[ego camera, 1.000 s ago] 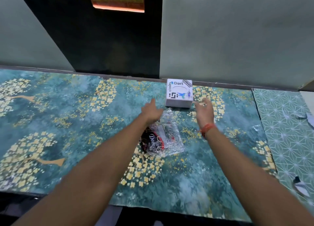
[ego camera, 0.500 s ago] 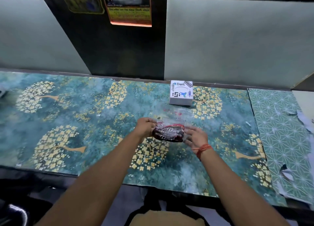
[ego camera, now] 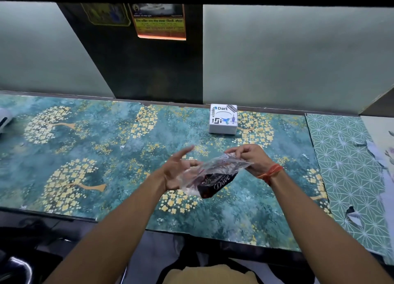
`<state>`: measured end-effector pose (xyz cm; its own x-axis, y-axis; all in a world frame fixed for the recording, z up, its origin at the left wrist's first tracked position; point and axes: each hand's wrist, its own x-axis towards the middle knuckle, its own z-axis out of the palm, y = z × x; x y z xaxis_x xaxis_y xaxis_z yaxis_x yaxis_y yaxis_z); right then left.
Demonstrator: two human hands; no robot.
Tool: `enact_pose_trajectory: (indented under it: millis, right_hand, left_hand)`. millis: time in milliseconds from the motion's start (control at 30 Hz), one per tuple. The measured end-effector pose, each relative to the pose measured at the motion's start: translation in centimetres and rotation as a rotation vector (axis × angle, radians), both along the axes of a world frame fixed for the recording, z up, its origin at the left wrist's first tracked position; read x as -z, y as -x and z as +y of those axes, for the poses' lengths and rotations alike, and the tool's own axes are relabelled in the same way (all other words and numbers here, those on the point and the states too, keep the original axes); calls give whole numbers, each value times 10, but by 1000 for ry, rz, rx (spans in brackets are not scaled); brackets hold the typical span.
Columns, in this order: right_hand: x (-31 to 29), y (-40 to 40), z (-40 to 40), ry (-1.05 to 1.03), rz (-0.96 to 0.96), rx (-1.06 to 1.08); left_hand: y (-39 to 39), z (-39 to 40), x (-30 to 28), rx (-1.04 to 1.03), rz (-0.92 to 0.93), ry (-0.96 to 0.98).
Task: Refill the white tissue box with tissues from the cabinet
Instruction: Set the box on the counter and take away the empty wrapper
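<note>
A white tissue box (ego camera: 223, 119) with stickers on its lid stands near the back edge of the floral desk (ego camera: 102, 151). In front of it, lifted off the desk, is a clear plastic tissue pack (ego camera: 213, 178) with a dark red "Dove" label. My right hand (ego camera: 248, 158) pinches the pack's upper right end with fingers closed on the plastic. My left hand (ego camera: 178, 168) is at the pack's left side, palm under it, fingers spread apart.
A pale partition wall (ego camera: 287, 55) rises behind the desk, with a dark gap and an orange poster (ego camera: 160, 21). A geometric green mat (ego camera: 349, 166) with torn paper scraps lies at the right. A white object (ego camera: 4, 119) sits at the far left edge.
Both hands drew back from the white box, picked the plastic pack up off the desk and raised it; my left fingers have now spread while my right pinches its end.
</note>
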<state>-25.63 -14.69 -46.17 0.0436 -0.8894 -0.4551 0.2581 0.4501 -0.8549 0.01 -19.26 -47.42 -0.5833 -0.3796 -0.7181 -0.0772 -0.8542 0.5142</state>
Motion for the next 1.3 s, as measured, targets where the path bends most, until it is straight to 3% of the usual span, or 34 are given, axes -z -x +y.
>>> enact_pose_trajectory:
  millis: [67,100,233,333,567,700,800,900,967,1033,1167,1300]
  right_hand:
    - [-5,-3,-1,-3,56,-45]
    - [-5,-6,-2,-24,71,-6]
    - [18,-7,18,-232,-120,156]
    - [32,-14,47,-295,-173,3]
    - [63,-23,83,-105,246,174]
    - [61,-27,136,1,184,222]
    - [50,-34,183,96,213,156]
    - [48,-47,241,238,519,11]
    - [51,-64,282,288,727,104]
    - [56,-80,322,313,818,268]
    - [73,-91,393,271,821,453]
    - [115,-77,457,119,816,718]
  left_hand:
    - [20,4,-8,281,-71,146]
    - [27,6,-8,319,-108,199]
    - [43,23,6,-15,-218,273]
    - [56,45,25,-200,-265,246]
    - [68,98,46,-224,-306,266]
    - [72,125,49,-307,-247,195]
    - [70,153,52,-260,-177,152]
    - [60,201,53,-126,-246,137]
    - [57,237,50,-86,-260,134]
    - [56,271,51,-130,-204,65]
    - [56,336,59,-189,-131,-119]
    - [71,391,100,-112,-323,7]
